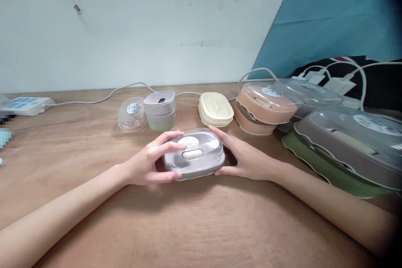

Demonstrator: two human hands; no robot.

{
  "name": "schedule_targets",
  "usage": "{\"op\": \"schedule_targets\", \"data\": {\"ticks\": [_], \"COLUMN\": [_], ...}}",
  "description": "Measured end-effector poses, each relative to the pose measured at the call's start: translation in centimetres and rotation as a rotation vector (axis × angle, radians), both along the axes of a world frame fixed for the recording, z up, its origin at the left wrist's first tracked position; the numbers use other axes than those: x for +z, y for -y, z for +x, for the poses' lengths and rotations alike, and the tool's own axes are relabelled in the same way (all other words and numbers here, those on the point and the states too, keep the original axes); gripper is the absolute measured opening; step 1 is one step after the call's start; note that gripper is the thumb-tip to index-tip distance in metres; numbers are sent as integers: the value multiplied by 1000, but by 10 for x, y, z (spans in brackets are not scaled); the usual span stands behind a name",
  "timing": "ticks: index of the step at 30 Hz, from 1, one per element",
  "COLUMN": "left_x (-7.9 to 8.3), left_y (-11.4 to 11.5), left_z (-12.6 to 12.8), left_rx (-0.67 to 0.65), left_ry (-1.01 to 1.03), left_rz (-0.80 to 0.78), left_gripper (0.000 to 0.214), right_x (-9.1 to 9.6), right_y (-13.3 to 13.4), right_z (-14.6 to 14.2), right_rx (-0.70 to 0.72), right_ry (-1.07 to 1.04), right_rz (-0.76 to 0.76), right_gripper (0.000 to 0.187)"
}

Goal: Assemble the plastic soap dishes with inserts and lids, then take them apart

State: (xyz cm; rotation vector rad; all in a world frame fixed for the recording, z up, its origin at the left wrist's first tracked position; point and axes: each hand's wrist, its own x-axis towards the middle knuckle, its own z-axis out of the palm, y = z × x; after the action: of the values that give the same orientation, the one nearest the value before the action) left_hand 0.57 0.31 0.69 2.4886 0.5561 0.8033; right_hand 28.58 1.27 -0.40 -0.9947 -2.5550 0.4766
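A small grey box with a clear domed lid (201, 150) sits on the wooden table (201, 226) in front of me. The lid carries a round white sticker and a pale oblong handle. My left hand (153, 161) wraps its left side, fingers on the lid and thumb along the lower edge. My right hand (243, 157) cups the right side, fingers curved against the lid's rim. Both hands are closed on the box.
Behind stand a clear lid (132, 113), a grey-and-green square box (160, 109), a cream box (216, 109), a brown lidded box (265, 106) and larger grey-lidded green trays (351, 146). A power strip (27, 104) and white cables lie along the wall.
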Motion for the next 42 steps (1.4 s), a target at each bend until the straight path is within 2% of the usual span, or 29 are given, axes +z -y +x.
{"op": "schedule_targets", "data": {"ticks": [15,21,27,35,39,42], "left_x": [8,13,5,-3,-1,-1], "left_y": [5,5,5,6,5,3], "left_z": [2,1,0,1,-2,-3], "left_rx": [-31,-49,-18,8,107,135], "left_ry": [-82,-136,-116,-124,-159,-176], "left_rz": [60,-6,-77,-41,-140,-174], "left_gripper": [46,47,49,67,92,93], "right_x": [2,2,2,2,3,3], "right_y": [0,0,1,1,1,1], "right_z": [0,0,1,0,1,1], "right_rx": [28,42,36,45,50,54], "right_ry": [-88,-86,-90,-93,-89,-85], "right_rz": [-42,-18,-49,-63,-59,-62], "right_gripper": [79,75,78,77,77,77]}}
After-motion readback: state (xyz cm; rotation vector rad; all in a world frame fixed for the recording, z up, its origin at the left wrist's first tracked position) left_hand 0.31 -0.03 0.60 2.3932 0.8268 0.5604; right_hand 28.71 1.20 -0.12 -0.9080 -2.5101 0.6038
